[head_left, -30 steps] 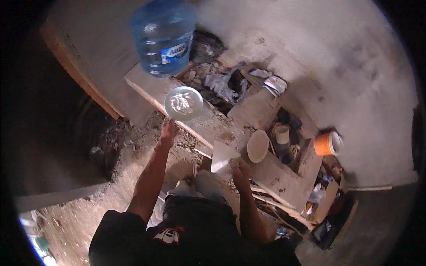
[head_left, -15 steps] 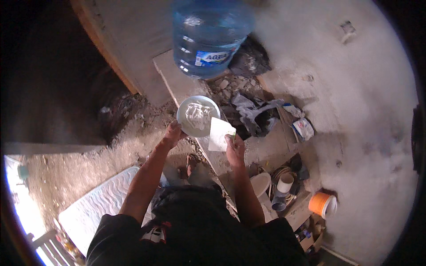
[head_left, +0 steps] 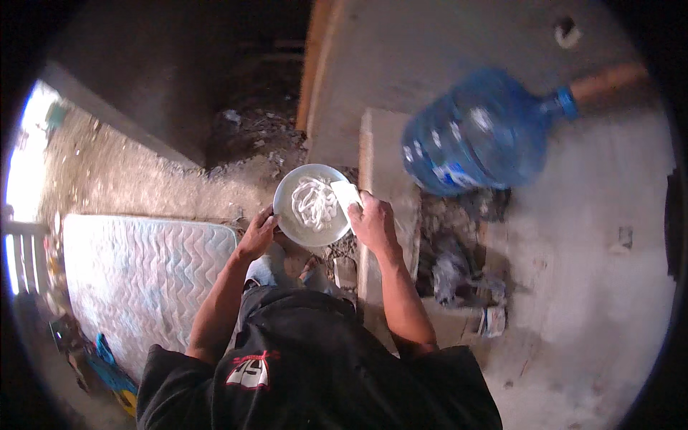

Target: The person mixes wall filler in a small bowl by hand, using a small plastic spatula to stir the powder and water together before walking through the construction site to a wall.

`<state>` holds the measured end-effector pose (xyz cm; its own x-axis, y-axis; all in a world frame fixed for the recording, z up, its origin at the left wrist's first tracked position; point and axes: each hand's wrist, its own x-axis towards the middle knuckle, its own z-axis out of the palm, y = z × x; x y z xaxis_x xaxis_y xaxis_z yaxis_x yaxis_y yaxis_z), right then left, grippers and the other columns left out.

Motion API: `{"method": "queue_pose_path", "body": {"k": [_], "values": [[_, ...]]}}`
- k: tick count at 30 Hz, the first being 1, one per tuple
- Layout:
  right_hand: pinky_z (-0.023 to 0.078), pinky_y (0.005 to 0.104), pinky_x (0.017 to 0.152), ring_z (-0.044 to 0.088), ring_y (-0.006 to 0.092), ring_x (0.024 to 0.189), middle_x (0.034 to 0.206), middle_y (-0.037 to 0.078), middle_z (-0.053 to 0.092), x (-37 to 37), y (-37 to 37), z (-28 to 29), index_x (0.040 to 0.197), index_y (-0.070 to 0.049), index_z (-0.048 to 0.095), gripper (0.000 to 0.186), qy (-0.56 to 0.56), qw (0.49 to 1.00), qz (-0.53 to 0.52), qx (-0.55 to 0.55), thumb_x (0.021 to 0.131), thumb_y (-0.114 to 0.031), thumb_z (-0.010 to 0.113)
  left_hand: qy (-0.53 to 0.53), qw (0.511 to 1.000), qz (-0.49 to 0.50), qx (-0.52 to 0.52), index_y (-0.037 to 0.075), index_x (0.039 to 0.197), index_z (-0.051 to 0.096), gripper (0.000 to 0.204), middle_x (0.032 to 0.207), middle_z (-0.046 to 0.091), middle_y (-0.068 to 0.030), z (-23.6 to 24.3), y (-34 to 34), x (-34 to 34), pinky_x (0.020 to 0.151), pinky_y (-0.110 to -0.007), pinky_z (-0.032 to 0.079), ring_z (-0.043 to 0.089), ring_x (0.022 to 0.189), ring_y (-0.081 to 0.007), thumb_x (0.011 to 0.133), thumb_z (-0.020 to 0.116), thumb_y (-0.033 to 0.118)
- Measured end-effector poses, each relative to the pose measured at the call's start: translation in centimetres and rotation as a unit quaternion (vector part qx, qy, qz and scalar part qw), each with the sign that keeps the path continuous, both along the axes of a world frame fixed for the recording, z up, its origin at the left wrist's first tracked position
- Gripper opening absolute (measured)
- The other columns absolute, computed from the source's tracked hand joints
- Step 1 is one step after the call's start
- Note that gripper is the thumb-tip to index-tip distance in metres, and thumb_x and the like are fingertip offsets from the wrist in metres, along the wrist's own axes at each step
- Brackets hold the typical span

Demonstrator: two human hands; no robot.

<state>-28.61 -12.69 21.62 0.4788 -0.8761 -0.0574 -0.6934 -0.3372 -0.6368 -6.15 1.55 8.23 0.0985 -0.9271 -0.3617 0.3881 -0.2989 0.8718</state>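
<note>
1. A round, shallow bowl [head_left: 312, 204] sits at the centre of the view, held level in front of the person's body, its open side facing straight up. Being round, it has no long axis. A mound of white paste [head_left: 314, 202] lies in loose swirls in its middle.

2. The left hand [head_left: 258, 234] grips the bowl's near-left rim, fingers curled under and thumb on the edge. This grip looks meant to keep the bowl flat and steady so the paste stays put.

3. The right hand [head_left: 373, 223] is closed around a flat, pale scraper [head_left: 346, 195], pinched between thumb and fingers. The blade touches the bowl's right rim and points far and left, its long axis running from the hand towards the paste, seemingly angled to reach into the bowl.

4. Just right of the bowl, a pale board [head_left: 376, 186] runs from near to far beside the right forearm.

5. Further right, a large blue water jug [head_left: 476, 132] lies on its side on the concrete floor [head_left: 595, 236], neck pointing to the far right.

6. Below the jug, debris and rags [head_left: 451, 265] lie in a dark heap.

7. To the left, a quilted white mattress [head_left: 143, 272] lies flat on dusty ground.

8. The person's dark shirt [head_left: 315, 365] fills the near edge.
</note>
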Motion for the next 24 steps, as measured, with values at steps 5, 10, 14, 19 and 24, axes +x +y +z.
{"method": "queue_pose_path", "body": {"k": [5,10,14,19,24], "values": [[0.05,0.0474,0.068,0.063,0.0411,0.075,0.077,0.025,0.063,11.9,-0.8,-0.1,0.089,0.001,0.062,0.02,0.024,0.986,0.158,-0.055,0.079,-0.016,0.06,0.11,0.985,0.134,-0.025,0.003,0.133,0.042,0.038,0.117,0.057,-0.0069,1.3,2.0,6.2,0.087,-0.034,0.05,0.057,0.104,-0.0162,0.098,0.04,0.019],[0.05,0.0463,0.069,0.062,0.0406,0.078,0.081,0.025,0.063,22.3,-2.8,0.6,0.089,0.001,0.062,0.019,-0.028,0.966,0.245,-0.073,0.076,-0.013,0.063,0.08,0.972,0.22,0.01,0.005,0.132,0.043,0.037,0.116,0.058,-0.0058,3.0,3.2,12.8,0.087,-0.035,0.05,0.058,0.102,-0.0162,0.098,0.041,0.02],[0.049,0.0441,0.075,0.062,0.0381,0.085,0.09,0.023,0.064,29.1,-4.1,0.3,0.099,0.001,0.062,0.026,0.005,0.935,0.344,-0.082,0.077,-0.013,0.062,0.081,0.969,0.232,0.01,0.004,0.132,0.042,0.038,0.117,0.058,-0.0078,5.5,3.2,17.6,0.088,-0.035,0.05,0.058,0.104,-0.0171,0.098,0.041,0.019],[0.05,0.0439,0.071,0.062,0.0378,0.081,0.085,0.02,0.064,33.2,-4.2,1.3,0.094,-0.001,0.064,0.023,-0.046,0.915,0.39,-0.095,0.073,-0.011,0.064,0.055,0.965,0.254,0.022,0.003,0.133,0.041,0.038,0.119,0.057,-0.0095,5.9,3.2,21.3,0.086,-0.036,0.052,0.059,0.103,-0.0195,0.099,0.04,0.019],[0.049,0.0439,0.071,0.062,0.0373,0.08,0.083,0.02,0.064,36.8,-4.3,2.1,0.094,-0.001,0.064,0.022,-0.039,0.894,0.435,-0.105,0.076,-0.014,0.063,0.071,0.959,0.274,-0.012,0.002,0.134,0.04,0.039,0.119,0.056,-0.0099,5.5,3.4,23.0,0.085,-0.037,0.054,0.059,0.104,-0.0202,0.099,0.041,0.02]]}}
